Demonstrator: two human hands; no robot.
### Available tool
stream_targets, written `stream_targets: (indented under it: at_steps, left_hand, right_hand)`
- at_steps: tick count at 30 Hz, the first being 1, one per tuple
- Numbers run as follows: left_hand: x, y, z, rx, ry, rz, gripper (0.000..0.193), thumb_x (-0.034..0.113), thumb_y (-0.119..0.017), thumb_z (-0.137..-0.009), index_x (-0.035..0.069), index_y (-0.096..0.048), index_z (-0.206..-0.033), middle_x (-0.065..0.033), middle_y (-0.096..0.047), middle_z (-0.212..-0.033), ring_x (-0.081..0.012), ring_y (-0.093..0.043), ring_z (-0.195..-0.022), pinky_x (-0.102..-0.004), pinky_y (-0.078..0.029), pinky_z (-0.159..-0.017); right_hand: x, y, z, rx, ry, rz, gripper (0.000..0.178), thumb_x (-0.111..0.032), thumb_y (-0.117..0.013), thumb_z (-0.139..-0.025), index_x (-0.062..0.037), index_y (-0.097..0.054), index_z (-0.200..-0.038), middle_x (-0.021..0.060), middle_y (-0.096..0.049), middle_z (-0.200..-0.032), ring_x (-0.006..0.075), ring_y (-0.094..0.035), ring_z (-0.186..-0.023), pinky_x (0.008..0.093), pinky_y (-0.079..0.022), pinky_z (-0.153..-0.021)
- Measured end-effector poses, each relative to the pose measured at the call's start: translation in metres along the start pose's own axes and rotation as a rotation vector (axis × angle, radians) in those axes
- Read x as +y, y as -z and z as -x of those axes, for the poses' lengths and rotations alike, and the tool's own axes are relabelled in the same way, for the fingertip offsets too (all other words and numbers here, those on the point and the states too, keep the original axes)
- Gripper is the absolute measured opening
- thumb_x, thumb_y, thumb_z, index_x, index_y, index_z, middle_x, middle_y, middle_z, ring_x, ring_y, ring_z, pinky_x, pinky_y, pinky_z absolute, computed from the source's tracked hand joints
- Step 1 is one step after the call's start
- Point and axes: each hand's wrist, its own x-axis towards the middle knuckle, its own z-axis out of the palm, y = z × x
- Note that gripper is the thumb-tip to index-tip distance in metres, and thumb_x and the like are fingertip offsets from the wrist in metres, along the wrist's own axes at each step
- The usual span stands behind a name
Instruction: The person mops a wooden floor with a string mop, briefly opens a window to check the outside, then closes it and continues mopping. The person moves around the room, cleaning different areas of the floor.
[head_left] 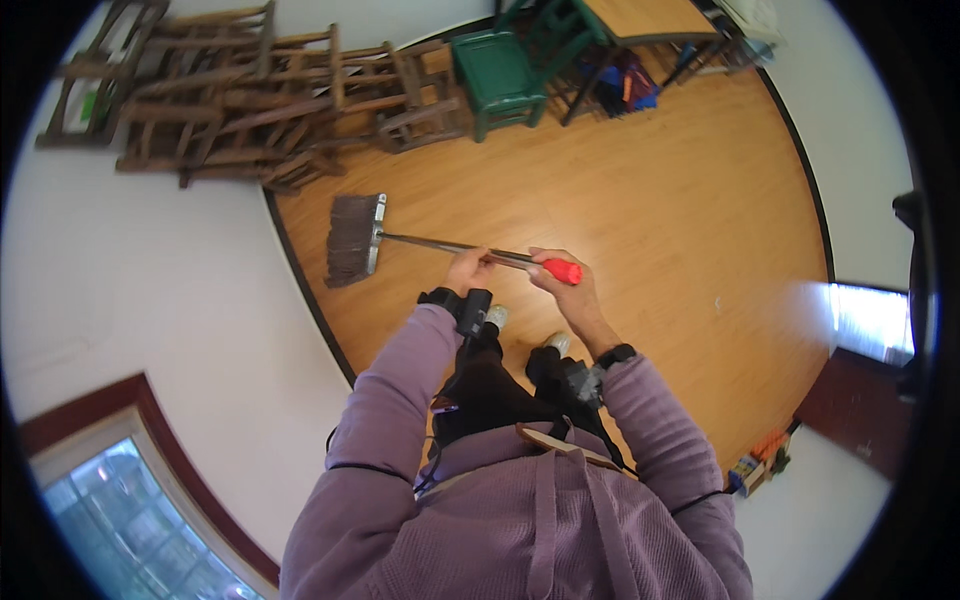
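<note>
A broom (pixel 430 242) with a metal stick crosses in front of me, its brown bristle head pointing left near the wall. The bristles spread out from a silvery clamp bar. My left hand (pixel 468 270) is closed around the stick about midway along it. Higher up, by the red end grip, my right hand (pixel 570 285) is wrapped round the handle. Its thumb lies along the stick, and the red tip pokes out past the fingers. Both wrists carry dark strapped-on devices.
Stacked wooden stools (pixel 270 100) line the wall at the far left. Beside them stand a green chair (pixel 497 75) and a wood-topped table (pixel 655 18), with bags (pixel 630 85) beneath. A small box of things (pixel 757 465) sits by the right wall. A window (pixel 140 520) is at lower left.
</note>
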Motion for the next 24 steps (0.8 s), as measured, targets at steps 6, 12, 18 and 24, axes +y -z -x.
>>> stream_targets:
  at_steps: [6,12,18,24]
  left_hand:
    - [-0.098,-0.103,-0.006,-0.168,0.237,-0.014,0.006,0.003,-0.053,-0.095,-0.002,-0.054,-0.093,-0.0127,-0.059,-0.091,-0.0223,-0.057,-0.086,-0.0338,-0.049,-0.086]
    - [-0.196,-0.225,-0.023,-0.301,0.361,-0.179,0.01,0.005,-0.05,-0.097,-0.005,-0.054,-0.098,-0.014,-0.058,-0.097,-0.0242,-0.057,-0.096,-0.0351,-0.047,-0.097]
    - [-0.301,-0.307,-0.051,-0.377,0.459,-0.247,0.01,0.003,-0.05,-0.097,-0.006,-0.053,-0.099,-0.0144,-0.058,-0.1,-0.0255,-0.058,-0.096,-0.0363,-0.048,-0.097]
    - [-0.385,-0.412,-0.047,-0.499,0.541,-0.218,0.016,0.01,-0.051,-0.098,-0.005,-0.052,-0.104,-0.0155,-0.06,-0.109,-0.0257,-0.059,-0.104,-0.037,-0.048,-0.097]
  right_hand:
    - [-0.03,0.113,0.06,0.223,0.034,0.039,0.019,-0.002,-0.071,-0.082,-0.0024,-0.066,-0.1,0.0126,-0.064,-0.12,0.0176,-0.061,-0.104,0.0299,-0.05,-0.091]
    - [-0.043,0.231,0.087,0.513,0.048,-0.079,0.017,-0.005,-0.074,-0.081,-0.0019,-0.068,-0.096,0.0167,-0.065,-0.117,0.0188,-0.061,-0.105,0.0308,-0.048,-0.092]
    - [-0.04,0.319,0.126,0.783,0.049,0.042,0.018,-0.004,-0.073,-0.081,-0.002,-0.067,-0.098,0.0153,-0.064,-0.118,0.0198,-0.06,-0.107,0.0314,-0.048,-0.093]
    - [-0.075,0.388,0.146,0.898,0.154,0.357,0.017,-0.001,-0.072,-0.082,-0.0037,-0.066,-0.098,0.0128,-0.067,-0.115,0.0212,-0.062,-0.106,0.0316,-0.048,-0.092]
